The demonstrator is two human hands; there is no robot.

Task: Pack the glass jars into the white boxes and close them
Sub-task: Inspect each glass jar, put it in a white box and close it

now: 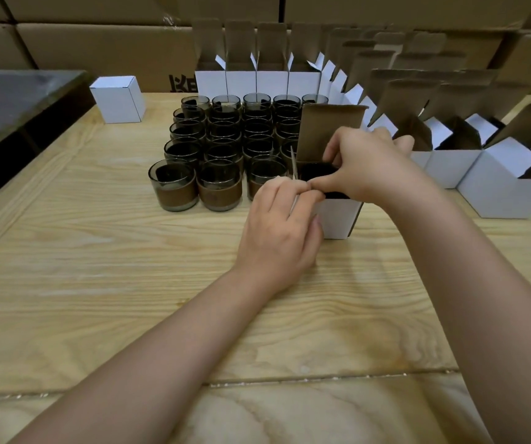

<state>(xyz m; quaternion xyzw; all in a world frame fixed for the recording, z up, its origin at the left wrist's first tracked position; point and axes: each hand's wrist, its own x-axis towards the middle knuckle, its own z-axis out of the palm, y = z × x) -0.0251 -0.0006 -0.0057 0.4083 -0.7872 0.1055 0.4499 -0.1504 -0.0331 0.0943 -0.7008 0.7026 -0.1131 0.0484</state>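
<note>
Table (97, 283): pale wood, with wide bare room nearer than the hands; its near edge is out of frame.
Cartons (97, 49): brown stack along the back, tops cut off.
Open white boxes (257, 81): a row behind the jars, curving right, lids up; far ones blurred.
Glass jars (219, 149): block of rows, its right side hidden by the box.
Right hand (370, 168): thumb and fingers curled round the box mouth.
Left hand (281, 225): pinches the left side flap.
White box (337, 216): upright between both hands, lid raised.
Dark jar (317, 171): inside that box, mostly hidden.
</note>
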